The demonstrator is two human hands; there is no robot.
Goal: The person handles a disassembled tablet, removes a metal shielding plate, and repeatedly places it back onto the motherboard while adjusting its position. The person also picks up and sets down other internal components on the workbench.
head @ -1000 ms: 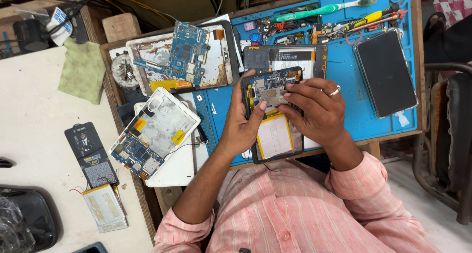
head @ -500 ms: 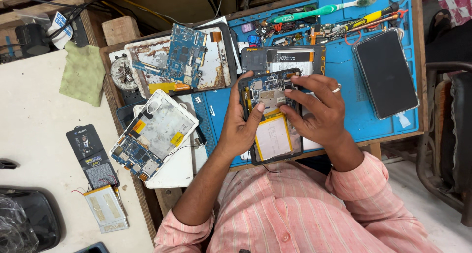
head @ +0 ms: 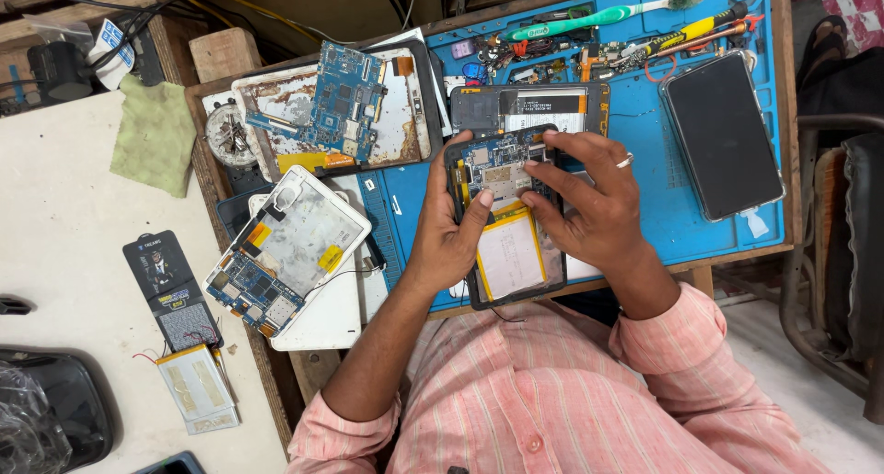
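Little has shifted since the earlier pictures: both hands sit on the same opened phone, the right fingertips having crept slightly across its circuit board. From the left, a loose flat battery (head: 195, 388) lies on the pale bench (head: 55, 207), then an opened white tablet (head: 285, 250) with its board showing, and above it a blue circuit board (head: 338, 101) on a worn tray. The left hand (head: 448, 244) grips the opened phone (head: 505, 216) along its left edge, thumb curled over the frame, fingers closed around it. That phone rests at the near edge of the blue work mat (head: 645, 188), yellowish battery toward the person. The right hand (head: 589, 207) hovers bent over the board, fingertips pressing near its upper right; whether they pinch a small part I cannot tell. A steady grip from the left hand and light, even pressure from the right would probably serve best, since the parts look delicate. Further right lies a dark phone (head: 723, 133) in a clear case.
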